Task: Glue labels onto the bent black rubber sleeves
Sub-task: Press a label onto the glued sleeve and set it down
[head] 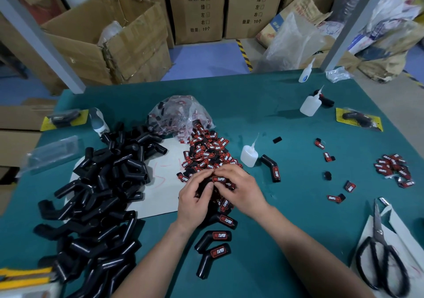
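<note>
A teal tabletop (286,217) carries the work. Nearest the person lie labelled sleeves (215,237), already done. Just beyond them the hands meet. The left hand (195,203) has its grip curled round a bent black sleeve (203,185), mostly hidden, and the right hand (241,189) pinches a red-and-black label (219,179) against it. The step appears to be seating the label, which next calls for square, firm pressure while the glue takes. Farther off are the label pile (206,153), a glue bottle (249,155) and stacked cartons (195,8).

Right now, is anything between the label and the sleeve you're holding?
Nothing visible. The left hand grips the sleeve and the right hand pinches the label directly against it. The loose label pile lies beneath the hands, not between.
</note>
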{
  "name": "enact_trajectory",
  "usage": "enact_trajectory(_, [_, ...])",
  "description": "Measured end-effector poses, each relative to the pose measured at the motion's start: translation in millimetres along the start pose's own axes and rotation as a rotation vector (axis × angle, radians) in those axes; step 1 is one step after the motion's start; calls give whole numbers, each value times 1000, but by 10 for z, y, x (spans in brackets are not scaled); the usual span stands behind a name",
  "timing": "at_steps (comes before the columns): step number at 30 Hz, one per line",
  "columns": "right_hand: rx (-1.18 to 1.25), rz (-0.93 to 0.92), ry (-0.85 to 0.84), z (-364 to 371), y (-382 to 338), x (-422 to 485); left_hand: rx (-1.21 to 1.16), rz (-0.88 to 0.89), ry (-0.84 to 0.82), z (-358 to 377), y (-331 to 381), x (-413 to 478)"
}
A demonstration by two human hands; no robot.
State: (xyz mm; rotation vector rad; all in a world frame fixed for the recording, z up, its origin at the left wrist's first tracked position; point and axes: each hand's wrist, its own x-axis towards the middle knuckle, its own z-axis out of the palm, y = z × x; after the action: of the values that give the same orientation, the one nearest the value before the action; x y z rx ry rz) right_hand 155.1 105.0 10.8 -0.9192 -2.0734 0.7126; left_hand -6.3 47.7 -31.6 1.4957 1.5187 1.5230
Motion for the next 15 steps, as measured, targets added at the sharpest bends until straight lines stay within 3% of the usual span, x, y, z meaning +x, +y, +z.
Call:
enact_trajectory(3, [-191,-80,-130,-225,-4,39,48,6,-48,-5,20,-10])
enact_trajectory(5, [-267,-83,-111,-453,52,30,105,74,-63,12,35,-35])
enact_trajectory(7, [-297,1,-5,-713,162,25,148,96,-44,27,42,-41])
enact_trajectory(11, [-329,374,277,-966,478,-113,229,71,-5,53,37,-29])
enact_trajectory(13, [-438,491,253,-892,613,-199,241,35,-22,58,59,-24])
enact_trajectory(15, [-514,466,195,-801,667,-253,239,-22,-36,36,75,-22])
